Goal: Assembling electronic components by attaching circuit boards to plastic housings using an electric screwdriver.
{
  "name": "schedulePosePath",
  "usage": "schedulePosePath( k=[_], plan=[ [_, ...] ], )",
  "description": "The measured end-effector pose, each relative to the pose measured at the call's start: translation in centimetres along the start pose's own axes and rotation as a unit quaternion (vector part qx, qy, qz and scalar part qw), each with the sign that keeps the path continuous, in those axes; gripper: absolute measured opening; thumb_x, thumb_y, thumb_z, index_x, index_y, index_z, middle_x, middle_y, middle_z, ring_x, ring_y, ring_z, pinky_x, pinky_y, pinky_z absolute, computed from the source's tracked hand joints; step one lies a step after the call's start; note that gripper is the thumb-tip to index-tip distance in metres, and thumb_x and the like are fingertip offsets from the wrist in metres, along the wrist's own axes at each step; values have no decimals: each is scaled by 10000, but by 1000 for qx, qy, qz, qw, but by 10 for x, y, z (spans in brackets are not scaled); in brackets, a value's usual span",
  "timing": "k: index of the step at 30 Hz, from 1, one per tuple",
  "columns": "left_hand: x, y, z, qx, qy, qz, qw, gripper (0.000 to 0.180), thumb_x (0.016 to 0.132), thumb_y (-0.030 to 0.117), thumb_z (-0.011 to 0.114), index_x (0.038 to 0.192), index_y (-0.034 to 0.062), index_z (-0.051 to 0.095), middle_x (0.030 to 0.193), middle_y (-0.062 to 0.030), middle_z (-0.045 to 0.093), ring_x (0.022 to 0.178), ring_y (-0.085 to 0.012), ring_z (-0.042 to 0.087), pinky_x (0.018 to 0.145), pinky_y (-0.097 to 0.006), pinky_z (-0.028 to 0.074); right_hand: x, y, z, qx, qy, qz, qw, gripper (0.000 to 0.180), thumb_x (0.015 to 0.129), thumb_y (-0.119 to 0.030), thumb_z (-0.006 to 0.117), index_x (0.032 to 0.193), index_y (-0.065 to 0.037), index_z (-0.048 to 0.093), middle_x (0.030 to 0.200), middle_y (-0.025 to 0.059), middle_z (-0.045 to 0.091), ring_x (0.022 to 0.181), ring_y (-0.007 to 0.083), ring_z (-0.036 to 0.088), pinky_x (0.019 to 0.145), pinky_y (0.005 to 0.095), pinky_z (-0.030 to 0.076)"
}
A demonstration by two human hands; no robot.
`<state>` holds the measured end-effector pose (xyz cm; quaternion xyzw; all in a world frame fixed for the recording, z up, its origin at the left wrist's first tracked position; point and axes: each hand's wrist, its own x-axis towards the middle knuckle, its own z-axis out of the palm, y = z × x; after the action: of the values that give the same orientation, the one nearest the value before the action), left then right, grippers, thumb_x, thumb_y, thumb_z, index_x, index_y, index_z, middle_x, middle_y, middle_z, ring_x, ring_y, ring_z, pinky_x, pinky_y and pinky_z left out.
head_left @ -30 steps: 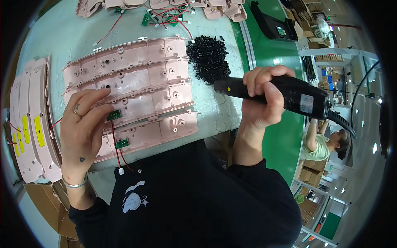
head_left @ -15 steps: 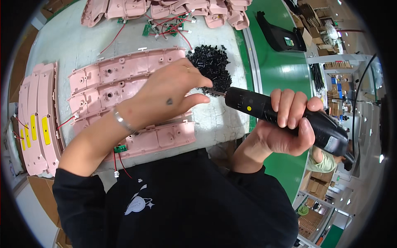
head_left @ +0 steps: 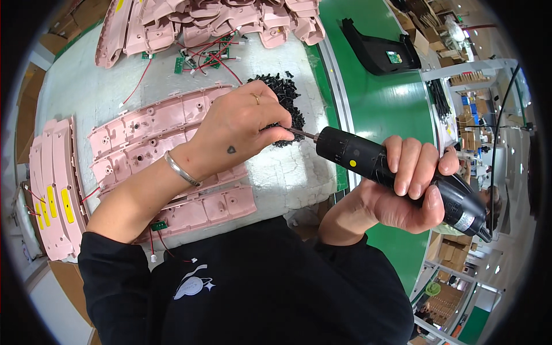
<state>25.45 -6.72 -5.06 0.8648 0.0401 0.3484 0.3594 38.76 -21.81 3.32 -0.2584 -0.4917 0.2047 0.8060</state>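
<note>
My right hand is wrapped round a black electric screwdriver, tilted with its metal bit pointing left. At the bit's tip, the thumb and forefinger of my left hand are pinched together. Whatever they hold is hidden by the fingers. Just behind that hand lies a heap of small black screws, partly covered by it. Beneath my left forearm are several curved pink plastic panels in rows. The nearest panel has a small green circuit board with red and dark wires at its edge.
More pink panels with yellow stickers stand at the left. A pile of pink parts and tangled wired circuit boards lie at the back. On the green surface at right rests a black curved housing.
My left thumb and forefinger, apart around the bit's tip before, have come together there. The screwdriver has shifted slightly down and right in view, and the table scene has shifted left.
</note>
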Motion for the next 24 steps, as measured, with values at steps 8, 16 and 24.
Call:
schedulePosePath(
  k=[8, 16, 24],
  plan=[
    [-4, 5, -5, 27, 8, 10, 1000, 179, 685, 203, 732, 741, 74, 622, 691, -33, 607, 757, -226, 586, 634, -320, 473, -2, 0, 4, 0, -2, 4, 1000, 262, 733, -133, 554, 980, -72, 490, 601, -45, 463, 522, 58, 438, 611, 246, 368],
    [-6, 6, -12, 64, 10, 49, 997, 172, 719, 222, 700, 767, 82, 612, 702, -25, 599, 749, -209, 595, 583, -303, 485, 0, 1, 16, 11, -10, 6, 1000, 256, 725, -121, 566, 963, -79, 481, 603, -44, 471, 527, 58, 448, 611, 236, 372],
    [-16, 13, -26, 119, -51, 27, 991, 155, 776, 207, 649, 865, 83, 618, 812, -29, 608, 817, -204, 591, 584, -309, 503, 3, 11, 21, 22, -53, 7, 998, 261, 746, -123, 520, 989, -70, 439, 587, -17, 448, 482, 85, 426, 547, 253, 345]
  ],
)
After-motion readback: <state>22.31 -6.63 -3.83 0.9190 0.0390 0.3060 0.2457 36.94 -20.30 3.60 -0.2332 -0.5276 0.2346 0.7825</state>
